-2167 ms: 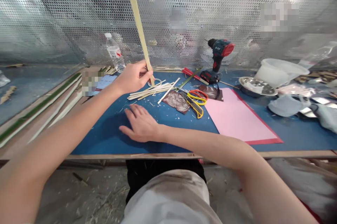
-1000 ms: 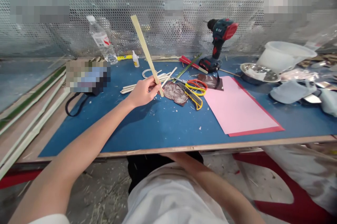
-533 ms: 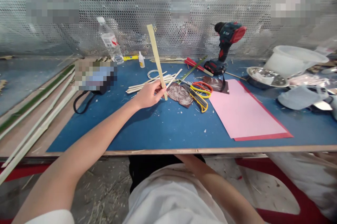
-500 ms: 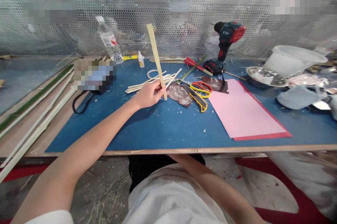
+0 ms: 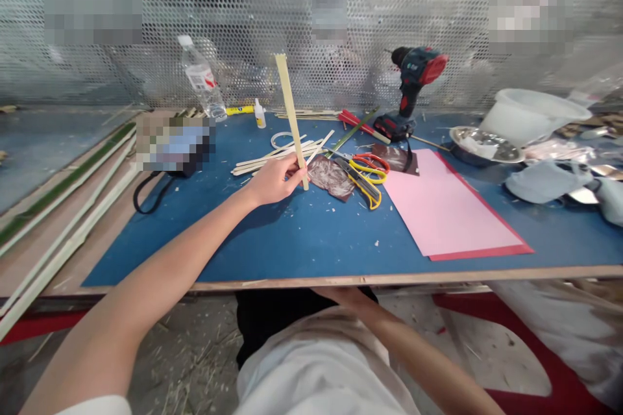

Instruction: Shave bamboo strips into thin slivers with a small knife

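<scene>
My left hand [image 5: 273,179] pinches a flat bamboo strip [image 5: 291,113] near its lower end and holds it almost upright over the blue table top [image 5: 272,233]. Just behind the hand lies a bundle of thin bamboo sticks [image 5: 272,156]. To its right are brown sandpaper pieces [image 5: 332,176] and yellow-and-red scissors [image 5: 367,175]. My right forearm [image 5: 413,350] runs down under the table edge; the right hand is hidden there.
A pink sheet [image 5: 445,207] lies right of centre. A cordless drill [image 5: 411,87], a water bottle [image 5: 199,77], a small glue bottle [image 5: 259,114], a metal dish [image 5: 481,145] and a white tub [image 5: 533,116] stand along the back. Long bamboo slats [image 5: 63,207] lie at the left. Perforated metal screen behind.
My right hand left the table top and dropped below the edge. The left hand brought the strip lower and nearer, from leaning left to almost upright.
</scene>
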The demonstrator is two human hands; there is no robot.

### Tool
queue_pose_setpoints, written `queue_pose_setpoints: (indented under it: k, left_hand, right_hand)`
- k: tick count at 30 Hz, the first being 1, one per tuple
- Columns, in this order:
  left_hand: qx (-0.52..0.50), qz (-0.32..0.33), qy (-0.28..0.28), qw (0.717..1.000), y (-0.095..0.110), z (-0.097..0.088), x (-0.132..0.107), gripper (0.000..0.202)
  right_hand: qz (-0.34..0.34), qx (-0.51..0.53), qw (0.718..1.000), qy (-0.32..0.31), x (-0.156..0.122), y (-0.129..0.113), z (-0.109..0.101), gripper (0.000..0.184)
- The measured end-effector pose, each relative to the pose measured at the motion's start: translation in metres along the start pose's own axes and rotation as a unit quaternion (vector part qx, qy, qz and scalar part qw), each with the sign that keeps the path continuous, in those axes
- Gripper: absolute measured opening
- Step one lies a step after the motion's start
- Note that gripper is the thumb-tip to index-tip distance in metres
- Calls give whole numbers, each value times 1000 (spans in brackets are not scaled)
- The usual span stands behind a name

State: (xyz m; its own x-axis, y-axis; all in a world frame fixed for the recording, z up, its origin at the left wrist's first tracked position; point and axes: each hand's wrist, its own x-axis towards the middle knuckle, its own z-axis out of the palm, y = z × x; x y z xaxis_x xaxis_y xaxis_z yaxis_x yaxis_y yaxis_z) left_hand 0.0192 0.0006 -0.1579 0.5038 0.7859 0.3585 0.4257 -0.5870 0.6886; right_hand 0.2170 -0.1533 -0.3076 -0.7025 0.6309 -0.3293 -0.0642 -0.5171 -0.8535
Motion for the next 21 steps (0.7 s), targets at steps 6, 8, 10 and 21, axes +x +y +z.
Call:
queue_pose_setpoints:
  k: [6, 8, 10, 21]
  left_hand:
    - [-62, -27, 15, 998, 4, -1, 0, 24]
    - [-81, -39, 20, 996, 6, -3, 0, 26]
    - [-89, -48, 7, 995, 4, -4, 0, 28]
    - [-80, -44, -77, 993, -12, -4, -1, 35]
  right_hand:
    - [-63, -417, 904, -69, -76, -33, 28, 34]
    - [-91, -536, 812, -212, -94, -63, 46, 39]
    - [-126, -562, 770, -273, -106, -104, 57, 43]
    - [-270, -670, 668, 180, -24, -261, -26, 21]
